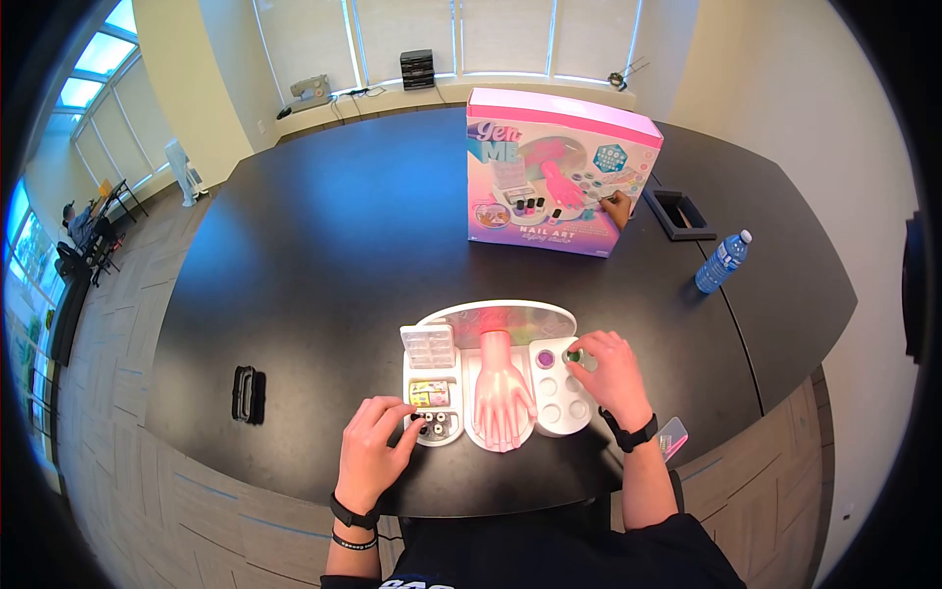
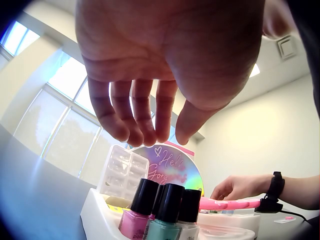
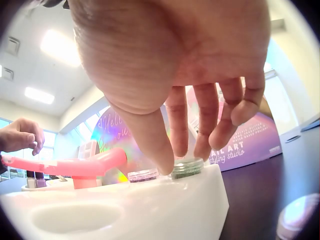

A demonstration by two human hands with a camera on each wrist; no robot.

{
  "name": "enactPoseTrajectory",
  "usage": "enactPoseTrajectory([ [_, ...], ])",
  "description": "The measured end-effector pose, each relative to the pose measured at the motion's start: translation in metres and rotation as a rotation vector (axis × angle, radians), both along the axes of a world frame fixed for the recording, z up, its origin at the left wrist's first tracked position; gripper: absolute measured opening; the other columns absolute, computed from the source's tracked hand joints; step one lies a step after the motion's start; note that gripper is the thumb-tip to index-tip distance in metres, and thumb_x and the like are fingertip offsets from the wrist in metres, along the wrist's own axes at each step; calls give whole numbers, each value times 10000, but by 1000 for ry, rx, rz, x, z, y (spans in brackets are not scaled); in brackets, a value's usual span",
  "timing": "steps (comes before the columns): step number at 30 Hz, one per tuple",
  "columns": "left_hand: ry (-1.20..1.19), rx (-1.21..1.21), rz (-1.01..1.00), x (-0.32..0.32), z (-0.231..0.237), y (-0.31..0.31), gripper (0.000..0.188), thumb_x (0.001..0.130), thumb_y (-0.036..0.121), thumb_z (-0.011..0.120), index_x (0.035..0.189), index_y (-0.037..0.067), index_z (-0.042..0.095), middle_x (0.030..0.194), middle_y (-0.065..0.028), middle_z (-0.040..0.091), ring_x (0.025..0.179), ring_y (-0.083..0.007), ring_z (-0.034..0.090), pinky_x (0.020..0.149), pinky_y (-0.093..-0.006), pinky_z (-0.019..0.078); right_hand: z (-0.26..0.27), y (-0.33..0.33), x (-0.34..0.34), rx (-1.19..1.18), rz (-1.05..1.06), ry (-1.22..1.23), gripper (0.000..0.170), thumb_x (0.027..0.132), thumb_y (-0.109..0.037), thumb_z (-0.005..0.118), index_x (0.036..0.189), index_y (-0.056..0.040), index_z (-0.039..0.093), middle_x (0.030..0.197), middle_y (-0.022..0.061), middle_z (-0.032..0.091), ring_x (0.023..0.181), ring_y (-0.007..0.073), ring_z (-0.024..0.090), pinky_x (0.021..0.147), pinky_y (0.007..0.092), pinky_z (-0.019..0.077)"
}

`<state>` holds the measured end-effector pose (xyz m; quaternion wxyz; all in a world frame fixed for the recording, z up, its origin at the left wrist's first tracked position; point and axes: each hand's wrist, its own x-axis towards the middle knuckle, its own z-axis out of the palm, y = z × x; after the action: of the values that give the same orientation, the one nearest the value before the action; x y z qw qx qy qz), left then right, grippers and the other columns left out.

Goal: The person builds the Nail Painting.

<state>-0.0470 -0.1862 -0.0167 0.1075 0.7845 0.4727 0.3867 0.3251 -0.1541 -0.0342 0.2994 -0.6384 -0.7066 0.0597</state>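
Note:
My right hand pinches a small round pot of green glitter between thumb and fingertips, at the back of the white tray's right side. A pot of purple glitter sits in the well beside it. Over the tray's front left compartment hangs my left hand, its fingers loosely bent and holding nothing. Just below it, in the left wrist view, stand several black-capped nail polish bottles, among them a pink one and a teal one. Between the hands lies a pink model hand.
Behind the model hand stands a mirror panel, with a clear-celled white case at its left. Patterned rolls lie in the tray. Farther back are a nail art box, a water bottle and a black open frame.

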Motion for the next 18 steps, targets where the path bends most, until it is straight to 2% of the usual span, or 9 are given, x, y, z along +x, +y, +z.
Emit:
enactPoseTrajectory([
  [2, -7, -24, 1, 0, 0, 0, 222, 861, 69, 870, 1047, 22, 758, 1044, -122, 728, 956, -334, 703, 826, -421, 574, -3, 1, 1, 7, 24, -9, 170, 829, -130, 867, 983, -88, 808, 1064, 63, 776, 994, 319, 681, 891, 456, 528],
  [6, -9, -28, -3, 0, 0, -1, 218, 865, 72, 863, 1049, 22, 756, 1049, -121, 728, 956, -334, 703, 827, -422, 575, -3, 1, 0, -2, 20, -9, 166, 830, -128, 866, 983, -87, 815, 1057, 64, 772, 996, 318, 680, 907, 458, 535],
  [10, 12, 12, -5, -1, -2, 1, 201, 871, 88, 868, 1031, 31, 761, 1046, -92, 724, 917, -301, 693, 784, -409, 576, -4, 1, 1, -30, 9, -6, 201, 829, -151, 879, 1009, -91, 811, 1097, 63, 769, 1027, 324, 683, 941, 457, 538],
  [13, 0, -45, -2, -2, -1, -1, 210, 867, 70, 858, 1044, 23, 757, 1048, -119, 730, 958, -332, 704, 825, -423, 575, -6, 1, 1, -32, 3, 2, 215, 832, -151, 879, 1024, -87, 806, 1103, 68, 769, 1033, 328, 684, 946, 459, 537],
  [18, 15, 8, 1, -4, -4, 0, 202, 866, 87, 870, 1029, 34, 762, 1040, -92, 726, 916, -304, 695, 785, -409, 577, -2, -1, 2, -21, 8, 1, 241, 836, -144, 877, 1056, -82, 802, 1105, 82, 771, 1031, 333, 693, 939, 456, 544],
])
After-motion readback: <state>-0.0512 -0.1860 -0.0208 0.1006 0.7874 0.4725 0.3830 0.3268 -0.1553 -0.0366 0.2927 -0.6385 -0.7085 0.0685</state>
